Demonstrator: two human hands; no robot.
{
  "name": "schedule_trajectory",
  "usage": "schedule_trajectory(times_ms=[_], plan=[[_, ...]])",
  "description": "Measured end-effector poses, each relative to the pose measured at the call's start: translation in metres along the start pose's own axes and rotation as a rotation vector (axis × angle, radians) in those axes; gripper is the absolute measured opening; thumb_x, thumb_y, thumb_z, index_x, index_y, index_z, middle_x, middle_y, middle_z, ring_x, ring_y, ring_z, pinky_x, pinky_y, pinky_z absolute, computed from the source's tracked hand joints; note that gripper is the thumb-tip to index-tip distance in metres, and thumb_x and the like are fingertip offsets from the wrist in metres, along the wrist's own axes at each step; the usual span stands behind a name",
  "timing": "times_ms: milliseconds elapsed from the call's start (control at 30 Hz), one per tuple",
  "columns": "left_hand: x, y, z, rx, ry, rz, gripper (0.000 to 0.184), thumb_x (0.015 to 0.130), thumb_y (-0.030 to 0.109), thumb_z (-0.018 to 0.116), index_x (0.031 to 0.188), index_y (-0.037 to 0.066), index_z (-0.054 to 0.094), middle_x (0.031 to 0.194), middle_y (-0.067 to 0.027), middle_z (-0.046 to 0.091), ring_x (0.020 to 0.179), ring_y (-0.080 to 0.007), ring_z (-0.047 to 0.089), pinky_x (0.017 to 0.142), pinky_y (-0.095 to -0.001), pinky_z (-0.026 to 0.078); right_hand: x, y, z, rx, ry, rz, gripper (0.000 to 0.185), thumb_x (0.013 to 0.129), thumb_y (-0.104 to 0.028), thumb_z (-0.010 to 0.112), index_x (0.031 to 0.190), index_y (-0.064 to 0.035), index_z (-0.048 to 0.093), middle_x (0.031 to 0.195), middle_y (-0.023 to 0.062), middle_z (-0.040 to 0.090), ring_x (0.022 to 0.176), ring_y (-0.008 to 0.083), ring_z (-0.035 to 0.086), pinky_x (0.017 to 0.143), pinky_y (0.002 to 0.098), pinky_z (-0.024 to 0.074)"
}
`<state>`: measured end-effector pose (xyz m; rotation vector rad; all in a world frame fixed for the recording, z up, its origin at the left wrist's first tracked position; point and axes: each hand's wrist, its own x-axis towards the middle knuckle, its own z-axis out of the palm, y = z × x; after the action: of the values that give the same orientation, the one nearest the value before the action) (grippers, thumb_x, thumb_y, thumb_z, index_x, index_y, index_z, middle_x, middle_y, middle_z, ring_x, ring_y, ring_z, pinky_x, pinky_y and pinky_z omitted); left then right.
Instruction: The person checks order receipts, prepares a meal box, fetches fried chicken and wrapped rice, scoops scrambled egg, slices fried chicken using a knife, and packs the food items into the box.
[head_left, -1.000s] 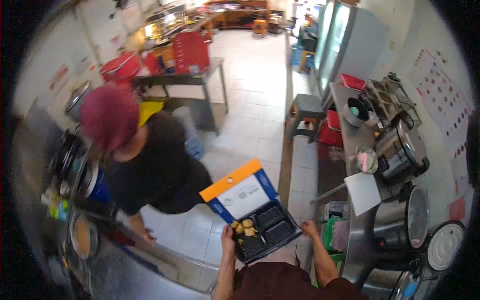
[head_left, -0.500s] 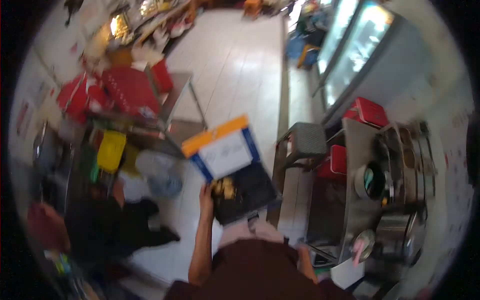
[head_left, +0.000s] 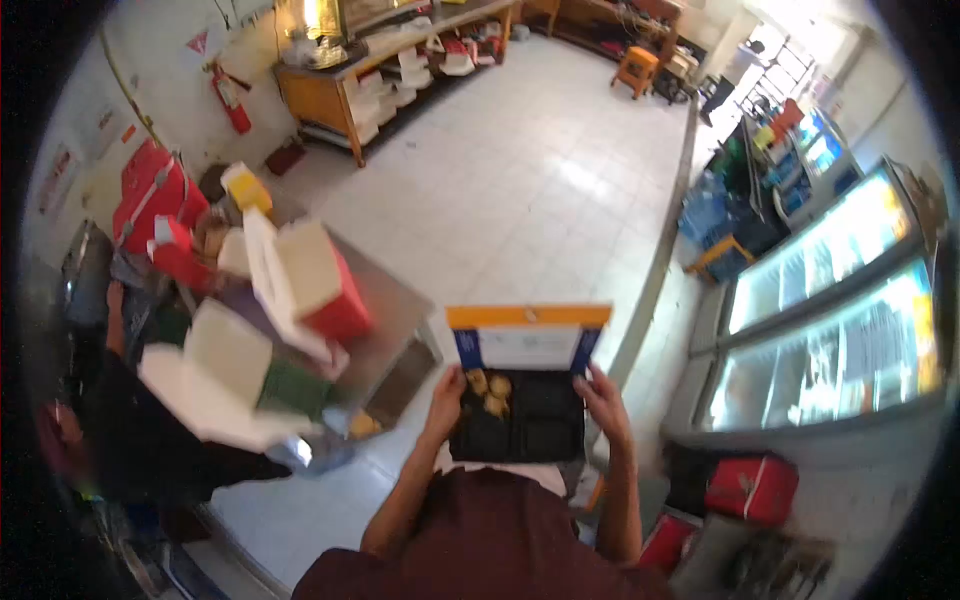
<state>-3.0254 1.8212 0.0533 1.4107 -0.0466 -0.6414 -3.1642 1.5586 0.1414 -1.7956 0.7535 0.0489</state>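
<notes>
While left hand point(head_left: 446, 400) and right hand point(head_left: 604, 405) hold tray point(head_left: 548, 410) | food point(head_left: 495, 402) lies inside

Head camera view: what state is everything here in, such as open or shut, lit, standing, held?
Meal box: open, lid raised
Food pieces: lying in the box's left compartment
Left hand: gripping the box
Right hand: gripping the box
Glass-door fridge: lit inside, doors apparently shut
Orange stool: standing upright
Fire extinguisher: hanging on the wall
</notes>
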Motion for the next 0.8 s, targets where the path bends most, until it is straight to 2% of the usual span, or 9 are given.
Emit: schedule_trajectory(times_ms=[100,167,233,300,433,500,567,667,800], plan=[[0.091,0.046,0.039,0.312,-0.004,0.108,0.032,0.104,0.023,0.044,0.124,0.001,0.057,0.102,-0.0049,0.062,0.101,-0.0121,0.054,0.093,-0.0266,0.041,0.073,0.003,-0.019,0.234,0.087,0.012,0.058,0.097,-0.026,0.059,0.145,-0.0005,0.040,0.099,0.0102,0.069,0.090,0.0129,0.060,0.081,0.0290,0.0480],[0.193,0.011,0.041,0.235,-0.057,0.182,0.033,0.105,0.022,0.042,0.123,0.000,0.056,0.104,-0.0057,0.063,0.102,-0.0125,0.056,0.093,-0.0282,0.043,0.154,0.004,-0.028,0.243,0.121,-0.010,0.053,0.094,-0.019,0.063,0.140,0.0003,0.046,0.074,-0.0055,0.052,0.067,0.0043,0.045,0.059,0.0234,0.0378],[0.266,0.058,0.075,0.196,-0.100,0.272,0.033,0.105,0.021,0.040,0.123,-0.001,0.056,0.106,-0.0065,0.064,0.103,-0.0130,0.057,0.093,-0.0286,0.043,0.238,-0.003,-0.047,0.467,0.066,-0.114,0.050,0.094,-0.018,0.062,0.140,-0.0022,0.046,0.081,-0.0018,0.058,0.072,0.0045,0.048,0.063,0.0232,0.0403],[0.345,0.087,0.090,0.082,-0.129,0.037,0.033,0.105,0.022,0.041,0.123,-0.001,0.056,0.107,-0.0066,0.064,0.104,-0.0128,0.056,0.094,-0.0275,0.043,0.332,-0.055,-0.076,0.302,0.043,-0.128,0.042,0.097,-0.013,0.056,0.136,-0.0024,0.048,0.088,0.0025,0.063,0.082,0.0074,0.056,0.072,0.0231,0.0447],[0.536,0.195,0.081,0.113,0.455,0.118,0.033,0.105,0.025,0.045,0.124,0.000,0.056,0.108,-0.0059,0.064,0.100,-0.0122,0.057,0.091,-0.0260,0.045,0.621,-0.232,-0.089,0.329,-0.435,-0.158,0.037,0.097,-0.010,0.055,0.131,0.0006,0.046,0.100,0.0109,0.067,0.089,0.0127,0.061,0.078,0.0287,0.0502],[0.558,0.209,0.093,-0.238,0.537,0.027,0.034,0.104,0.026,0.049,0.124,0.000,0.057,0.110,-0.0051,0.064,0.099,-0.0117,0.057,0.091,-0.0259,0.045,0.696,-0.268,-0.095,0.170,-0.590,-0.264,0.034,0.096,-0.013,0.057,0.128,-0.0020,0.051,0.102,0.0161,0.069,0.088,0.0187,0.067,0.074,0.0336,0.0537],[0.612,0.199,0.089,-0.463,0.584,0.027,0.033,0.103,0.025,0.050,0.124,0.000,0.057,0.111,-0.0049,0.064,0.099,-0.0118,0.057,0.090,-0.0256,0.045,0.780,-0.320,-0.086,-0.067,-0.668,-0.344,0.034,0.096,-0.015,0.058,0.128,-0.0033,0.052,0.103,0.0165,0.069,0.091,0.0200,0.067,0.077,0.0348,0.0535],[0.740,0.237,0.069,-0.137,0.695,0.323,0.033,0.103,0.025,0.051,0.124,0.001,0.058,0.112,-0.0053,0.064,0.102,-0.0106,0.056,0.090,-0.0244,0.045,0.931,-0.388,-0.050,-0.211,-0.708,-0.482,0.034,0.096,-0.017,0.058,0.125,-0.0005,0.054,0.102,0.0121,0.066,0.093,0.0162,0.061,0.081,0.0324,0.0504],[0.933,0.330,0.055,-0.211,0.657,0.212,0.034,0.103,0.026,0.051,0.125,0.000,0.058,0.110,-0.0063,0.064,0.100,-0.0094,0.056,0.086,-0.0247,0.047,1.087,-0.456,-0.057,-0.056,-0.593,-0.453,0.035,0.097,-0.018,0.057,0.125,0.0020,0.053,0.096,0.0065,0.064,0.088,0.0115,0.055,0.078,0.0274,0.0456]])
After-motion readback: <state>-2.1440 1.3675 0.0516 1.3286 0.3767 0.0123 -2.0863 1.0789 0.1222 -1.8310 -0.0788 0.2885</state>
